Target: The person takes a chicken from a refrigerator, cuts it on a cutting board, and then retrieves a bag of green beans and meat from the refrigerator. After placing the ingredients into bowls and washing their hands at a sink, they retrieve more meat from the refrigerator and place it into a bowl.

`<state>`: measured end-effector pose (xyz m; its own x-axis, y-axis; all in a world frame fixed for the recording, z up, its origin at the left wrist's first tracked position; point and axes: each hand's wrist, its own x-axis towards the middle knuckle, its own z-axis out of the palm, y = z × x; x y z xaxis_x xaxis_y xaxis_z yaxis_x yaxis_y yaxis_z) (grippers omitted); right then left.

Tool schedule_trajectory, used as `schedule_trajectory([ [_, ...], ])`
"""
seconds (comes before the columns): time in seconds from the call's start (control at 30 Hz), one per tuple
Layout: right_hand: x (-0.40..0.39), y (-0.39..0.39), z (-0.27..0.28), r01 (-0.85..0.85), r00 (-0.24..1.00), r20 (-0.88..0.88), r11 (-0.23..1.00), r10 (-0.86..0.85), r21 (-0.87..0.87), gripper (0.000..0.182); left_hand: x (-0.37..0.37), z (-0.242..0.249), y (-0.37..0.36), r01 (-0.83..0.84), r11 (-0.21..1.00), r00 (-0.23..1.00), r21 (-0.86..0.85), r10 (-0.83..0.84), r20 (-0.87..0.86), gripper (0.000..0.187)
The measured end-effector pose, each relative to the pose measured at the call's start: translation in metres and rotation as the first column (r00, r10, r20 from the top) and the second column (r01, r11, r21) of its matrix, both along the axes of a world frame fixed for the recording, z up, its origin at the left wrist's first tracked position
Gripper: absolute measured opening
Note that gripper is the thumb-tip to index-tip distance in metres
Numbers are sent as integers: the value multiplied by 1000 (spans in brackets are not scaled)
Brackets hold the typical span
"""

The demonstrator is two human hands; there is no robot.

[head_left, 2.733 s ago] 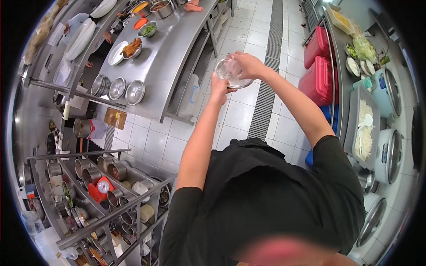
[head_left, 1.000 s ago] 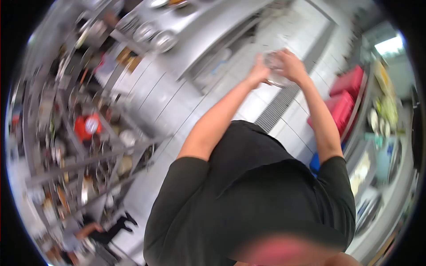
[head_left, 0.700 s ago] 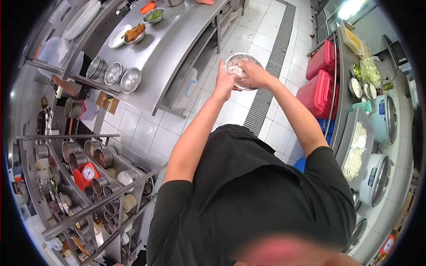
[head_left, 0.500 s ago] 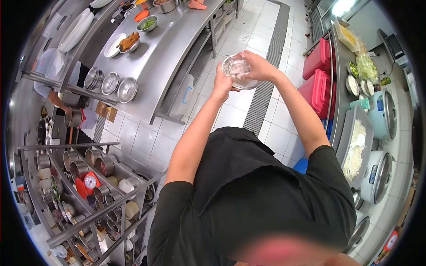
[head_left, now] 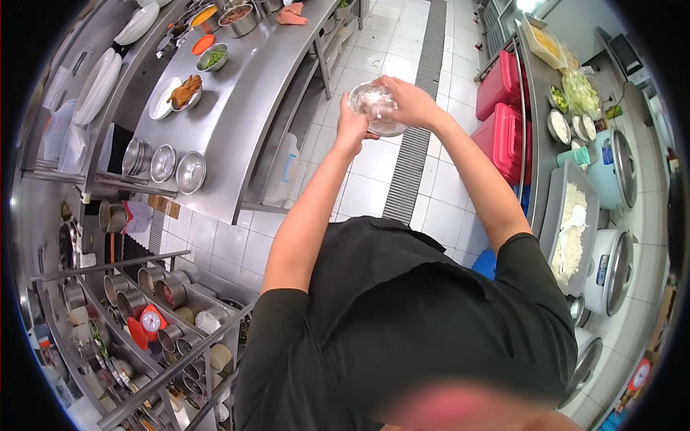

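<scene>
A round metal bowl is held up over the tiled floor, in front of my body. My left hand grips its left rim, with the thumb toward the inside. Over the right side of the bowl, my right hand has its fingers reaching inside, blurred by motion. Whether those fingers hold anything cannot be made out. Something whitish or a bright reflection shows in the bowl.
The steel table at left bears stacked metal bowls, fried food and a white plate. Pots fill a rack at lower left. Red bins, a rice tray and cookers stand at right.
The surroundings have shifted left in view. My hands and the bowl have moved slightly left, and my right fingers have shifted inside it. The other person's arm at left is gone from view.
</scene>
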<state>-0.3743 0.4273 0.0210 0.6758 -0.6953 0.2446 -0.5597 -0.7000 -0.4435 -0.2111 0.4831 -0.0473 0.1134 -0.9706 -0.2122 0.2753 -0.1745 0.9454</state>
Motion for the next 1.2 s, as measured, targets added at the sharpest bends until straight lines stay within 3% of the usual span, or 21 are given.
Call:
schedule_trajectory([
  [0.03, 0, -9, -7, 10, 1000, -3, 1000, -10, 9, 40, -4, 3, -4, 10, 1000, 1000, 9, -10, -3, 90],
  [0.1, 10, -28, -28, 104, 956, -276, 995, -100, 1, 34, -6, 11, -15, 12, 999, 996, -39, -16, -92, 91],
  [0.23, 23, -40, -40, 19, 918, -394, 999, -34, -42, 37, -6, 3, -30, 8, 997, 989, -81, -19, -144, 91],
  [0.3, 25, -32, -23, 87, 926, -361, 994, -106, -68, 42, -2, 10, -23, 26, 999, 991, -33, -30, -128, 85],
  [0.37, 31, -23, -4, 186, 929, -299, 973, -219, -135, 54, 9, 6, -23, 12, 995, 989, -102, -27, -147, 81],
  [0.43, 41, -18, -19, 212, 909, -360, 977, -209, -32, 57, 27, 1, -20, 86, 992, 979, -96, -102, -175, 81],
  [0.5, 61, -20, -49, 211, 936, -278, 976, -215, -47, 62, 40, -13, -28, 41, 997, 970, -62, -54, -239, 86],
  [0.53, 69, -30, -64, 213, 955, -241, 965, -173, 152, 65, 47, -19, -33, 58, 998, 972, -28, -63, -227, 87],
  [0.63, 90, -73, -99, 179, 942, -323, 948, -87, 265, 64, 65, -58, -58, 67, 996, 987, 59, -58, -149, 87],
  [0.7, 102, -92, -84, 233, 911, -381, 958, -156, 165, 60, 84, -64, -86, 111, 991, 990, 77, -104, -93, 86],
  [0.77, 113, -117, -63, 125, 981, -171, 976, -95, 178, 53, 104, -65, -114, 64, 997, 987, 43, -57, -147, 84],
  [0.8, 121, -130, -58, 149, 987, -91, 956, -130, 253, 54, 112, -64, -125, 32, 999, 988, 32, -26, -150, 83],
  [0.83, 129, -139, -60, 149, 987, -102, 956, -127, 253, 54, 119, -64, -136, 29, 999, 987, 34, -24, -161, 83],
  [0.9, 149, -152, -63, 223, 922, -321, 974, -218, -20, 57, 129, -59, -153, -27, 995, 976, -91, 6, -216, 81],
  [0.93, 165, -151, -67, 289, 909, -298, 956, -291, -51, 51, 131, -55, -162, -35, 995, 976, -93, 13, -220, 81],
  [0.97, 174, -164, -69, 271, 913, -301, 961, -274, -54, 51, 130, -49, -168, -74, 991, 964, -109, 43, -263, 80],
  [1.03, 194, -183, -81, 271, 952, -191, 949, -239, 162, 50, 143, -45, -177, -127, 986, 952, -112, 90, -293, 80],
  [1.07, 200, -190, -83, 177, 983, -89, 965, -162, 195, 32, 151, -47, -181, -126, 988, 955, -89, 96, -282, 79],
  [1.1, 207, -198, -87, 168, 984, -89, 964, -152, 206, 32, 155, -50, -183, -126, 990, 956, -63, 104, -276, 79],
  [1.2, 229, -231, -100, 94, 920, -392, 979, -16, 181, 38, 182, -68, -193, -80, 996, 977, 44, 87, -196, 81],
])
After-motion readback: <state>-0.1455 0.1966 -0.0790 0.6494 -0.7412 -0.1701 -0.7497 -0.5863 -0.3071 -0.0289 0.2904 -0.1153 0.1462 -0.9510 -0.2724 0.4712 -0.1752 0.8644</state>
